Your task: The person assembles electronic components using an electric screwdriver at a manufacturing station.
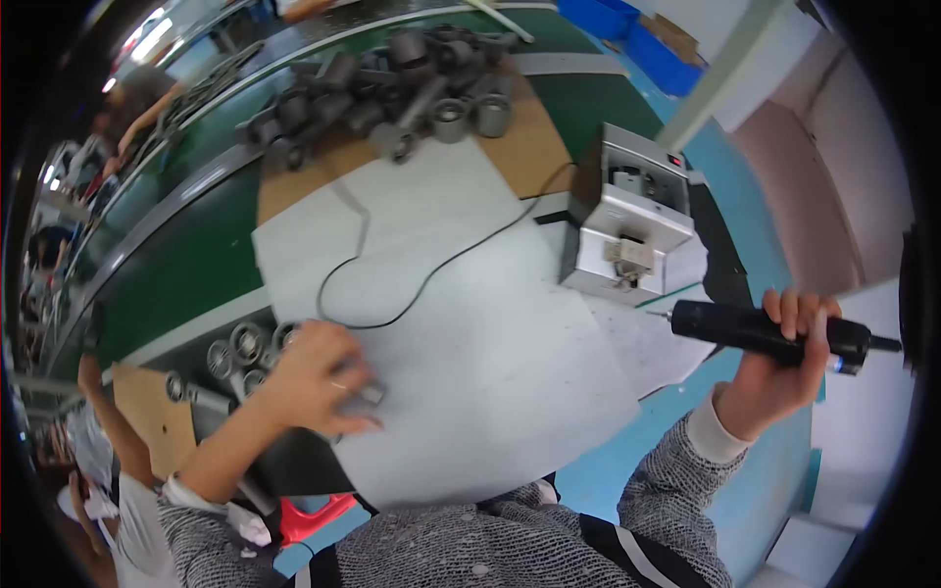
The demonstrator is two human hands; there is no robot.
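Observation:
My right hand [784, 343] is wrapped around a black electric screwdriver [735, 328], held up at the right with its thin bit pointing left. At the left, my left hand [319, 377] is blurred, with its fingers curled at the near-left edge of a white sheet [480, 353]. A small piece of a grey part [371, 393] shows between its thumb and fingers; the rest is hidden under the hand. Several grey parts with round, ring-shaped heads and handles [247, 345] lie right beside that hand.
A silver screw-feeder-like machine [632, 216] stands at the right. A black cable [431, 279] loops over the sheet. Many more grey parts [392, 93] are heaped on cardboard [529, 137] at the back, upon a green belt [176, 265]. Another person's arm [118, 426] reaches in at the left.

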